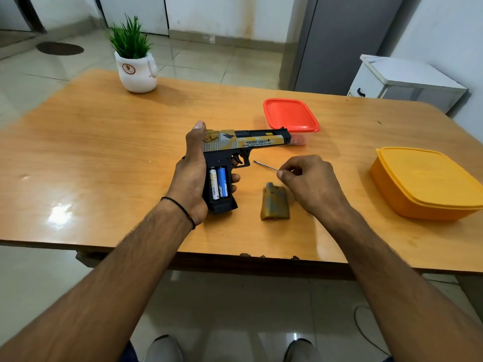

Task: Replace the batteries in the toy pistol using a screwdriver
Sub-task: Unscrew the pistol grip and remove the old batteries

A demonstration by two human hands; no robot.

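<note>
My left hand [192,176] grips the toy pistol [248,142] by its black handle, barrel pointing right over the wooden table [104,142]. The handle's battery bay is uncovered and shows two batteries [218,182], one white, one blue. The removed grip cover [274,202], tan and grey, lies on the table just right of the handle. My right hand [308,178] holds a thin screwdriver [265,165] with curled fingers; its metal shaft points up-left toward the trigger, and its handle is hidden in the fist.
A clear box with a red lid [290,114] sits behind the barrel. An orange lidded box [428,181] stands at the right edge. A potted plant [137,66] is at the table's far left. A white cabinet [407,79] stands beyond the table.
</note>
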